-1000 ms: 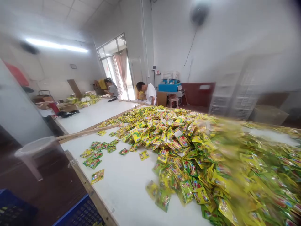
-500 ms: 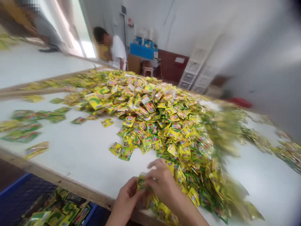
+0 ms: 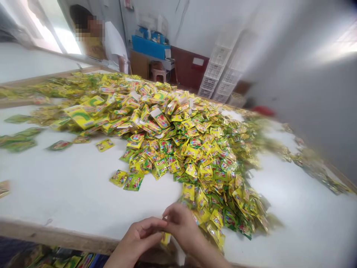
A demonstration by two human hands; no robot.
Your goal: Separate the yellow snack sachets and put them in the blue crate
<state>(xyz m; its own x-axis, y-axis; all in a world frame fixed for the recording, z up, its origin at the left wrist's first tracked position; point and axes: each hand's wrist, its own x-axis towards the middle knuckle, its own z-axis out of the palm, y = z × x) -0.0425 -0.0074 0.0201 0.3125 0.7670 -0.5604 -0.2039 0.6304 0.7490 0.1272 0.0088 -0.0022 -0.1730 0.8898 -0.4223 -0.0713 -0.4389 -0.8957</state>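
My left hand [image 3: 139,234] and my right hand [image 3: 182,226] meet at the near edge of the white table [image 3: 69,193]. Both are closed in a pinch on one small yellow sachet [image 3: 165,238], most of it hidden behind the fingers. Just beyond my right hand begins a large heap of yellow and green sachets [image 3: 178,130], spread across the middle of the table. Two loose sachets [image 3: 126,179] lie apart to the left of the heap.
A wooden rim [image 3: 50,234] edges the table in front, and a bin with more sachets [image 3: 41,257] sits below it. A person in a white shirt [image 3: 111,41] sits at the far end. White crates [image 3: 217,74] and a blue box [image 3: 150,46] stand by the back wall.
The view has swung right and down from the room to the table. My hands came into view with the sachet and have drawn it a little closer to the table edge.
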